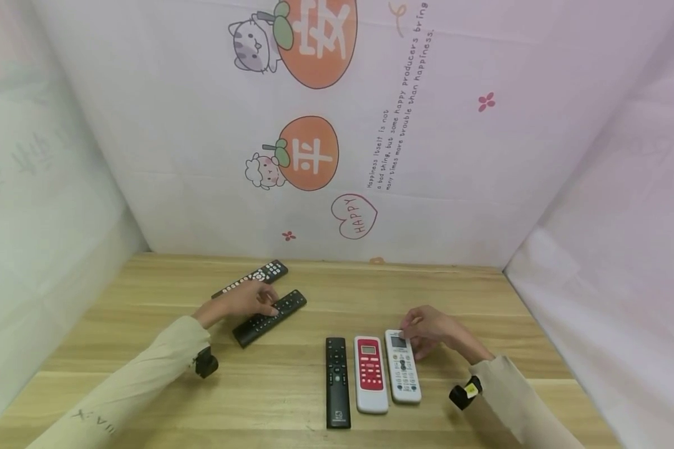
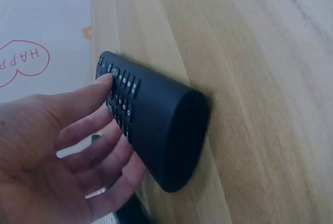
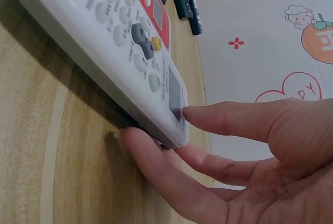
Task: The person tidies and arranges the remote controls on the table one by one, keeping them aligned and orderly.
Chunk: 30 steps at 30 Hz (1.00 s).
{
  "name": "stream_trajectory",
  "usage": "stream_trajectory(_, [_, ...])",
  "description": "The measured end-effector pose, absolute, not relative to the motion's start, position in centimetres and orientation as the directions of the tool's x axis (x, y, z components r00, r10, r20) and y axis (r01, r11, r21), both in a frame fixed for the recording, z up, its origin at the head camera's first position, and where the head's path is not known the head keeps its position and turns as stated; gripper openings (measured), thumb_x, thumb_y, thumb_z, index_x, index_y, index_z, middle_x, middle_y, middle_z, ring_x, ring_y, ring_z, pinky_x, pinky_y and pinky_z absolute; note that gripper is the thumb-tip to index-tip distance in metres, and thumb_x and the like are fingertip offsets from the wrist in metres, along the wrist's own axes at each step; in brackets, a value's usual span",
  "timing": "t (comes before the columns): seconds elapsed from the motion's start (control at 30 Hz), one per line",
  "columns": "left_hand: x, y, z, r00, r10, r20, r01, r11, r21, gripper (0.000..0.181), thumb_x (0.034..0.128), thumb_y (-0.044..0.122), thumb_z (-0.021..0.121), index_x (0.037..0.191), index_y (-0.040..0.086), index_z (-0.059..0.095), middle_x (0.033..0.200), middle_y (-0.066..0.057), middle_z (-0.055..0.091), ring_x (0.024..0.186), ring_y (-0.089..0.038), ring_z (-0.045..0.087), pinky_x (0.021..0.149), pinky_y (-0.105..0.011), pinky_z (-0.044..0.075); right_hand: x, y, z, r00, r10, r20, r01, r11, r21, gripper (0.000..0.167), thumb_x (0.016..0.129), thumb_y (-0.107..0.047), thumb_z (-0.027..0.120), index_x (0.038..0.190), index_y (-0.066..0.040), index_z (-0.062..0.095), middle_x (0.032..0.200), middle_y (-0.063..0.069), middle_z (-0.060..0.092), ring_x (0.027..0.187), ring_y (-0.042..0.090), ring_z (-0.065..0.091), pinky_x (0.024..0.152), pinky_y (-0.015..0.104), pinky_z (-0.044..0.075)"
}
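With its thumb on the keys and the fingers at the far side, my left hand (image 1: 244, 301) pinches a black remote control (image 1: 265, 322) lying slanted on the table. The left wrist view shows the remote's thick rounded end (image 2: 188, 138) nearest the camera. My right hand (image 1: 431, 327) pinches the screen end of a white remote control (image 1: 404, 369), thumb on top and fingers by the edge and underneath. In the right wrist view, that end of the white remote (image 3: 125, 42) looks slightly raised off the wood.
A red-and-white remote (image 1: 371, 374) lies just left of the white one, and a second black remote (image 1: 337, 381) left of that. Behind my left hand lies another black remote (image 1: 271, 272) with white keys. Printed white cloth (image 1: 444, 224) walls the wooden table (image 1: 281, 386) at back and sides.
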<state>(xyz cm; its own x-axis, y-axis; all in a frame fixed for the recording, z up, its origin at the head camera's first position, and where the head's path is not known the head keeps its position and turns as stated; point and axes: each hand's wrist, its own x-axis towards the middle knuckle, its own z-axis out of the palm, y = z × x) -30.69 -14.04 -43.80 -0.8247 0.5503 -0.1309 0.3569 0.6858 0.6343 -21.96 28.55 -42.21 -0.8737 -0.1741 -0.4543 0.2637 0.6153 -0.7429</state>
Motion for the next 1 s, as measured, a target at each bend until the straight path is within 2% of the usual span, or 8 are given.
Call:
stream_trajectory(0.17, [-30.61, -13.94, -43.71, -0.829, 0.520, -0.208, 0.267, 0.693, 0.670, 0.046, 0.0898, 0.019, 0.082, 0.126, -0.005, 0.067, 0.112, -0.018, 0.072, 0.091, -0.023, 0.070, 0.075, -0.036, 0.065, -21.78, 28.50, -42.10, -0.874, -0.166, -0.457, 0.273, 0.610, -0.744, 0.022, 0.096, -0.003, 0.068, 0.115, 0.007, 0.061, 0.091, 0.021, 0.075, 0.070, 0.024, 0.075, 0.067, 0.040, 0.067])
stream_trajectory(0.33, [-30.40, -13.86, -43.72, -0.835, 0.486, -0.257, 0.190, 0.694, 0.694, 0.050, 0.0899, 0.016, 0.081, 0.130, -0.007, 0.063, 0.107, -0.018, 0.069, 0.082, -0.022, 0.067, 0.066, -0.034, 0.065, -21.58, 28.38, -42.20, -0.878, -0.159, -0.452, 0.271, 0.613, -0.742, 0.021, 0.097, -0.005, 0.069, 0.112, 0.006, 0.061, 0.091, 0.020, 0.074, 0.071, 0.023, 0.074, 0.065, 0.039, 0.067])
stream_trajectory(0.67, [-30.15, -13.95, -44.05, -0.813, 0.502, -0.296, 0.125, 0.647, 0.752, 0.062, 0.0900, 0.012, 0.080, 0.140, -0.010, 0.052, 0.106, -0.018, 0.065, 0.078, -0.022, 0.065, 0.065, -0.037, 0.065, -21.60, 28.21, -42.50, -0.877, -0.152, -0.456, 0.276, 0.616, -0.738, 0.019, 0.098, -0.007, 0.069, 0.110, 0.005, 0.061, 0.091, 0.020, 0.073, 0.072, 0.024, 0.074, 0.065, 0.038, 0.067])
stream_trajectory(0.87, [-30.07, -14.00, -44.00, -0.813, 0.508, -0.286, 0.116, 0.622, 0.774, 0.076, 0.0898, 0.009, 0.079, 0.153, -0.002, 0.039, 0.103, -0.017, 0.064, 0.076, -0.022, 0.066, 0.062, -0.038, 0.065, -21.59, 28.22, -42.49, -0.879, -0.158, -0.450, 0.266, 0.620, -0.738, 0.018, 0.098, -0.006, 0.069, 0.110, 0.005, 0.061, 0.090, 0.018, 0.070, 0.070, 0.022, 0.072, 0.065, 0.037, 0.067])
stream_trajectory(1.0, [-30.02, -13.99, -44.03, -0.809, 0.516, -0.282, 0.112, 0.605, 0.788, 0.074, 0.0888, 0.007, 0.079, 0.151, -0.006, 0.041, 0.099, -0.016, 0.066, 0.077, -0.022, 0.066, 0.066, -0.039, 0.065, -21.63, 28.27, -42.43, -0.881, -0.161, -0.445, 0.259, 0.624, -0.737, 0.018, 0.097, -0.005, 0.070, 0.110, 0.005, 0.061, 0.090, 0.018, 0.069, 0.071, 0.023, 0.071, 0.065, 0.037, 0.067])
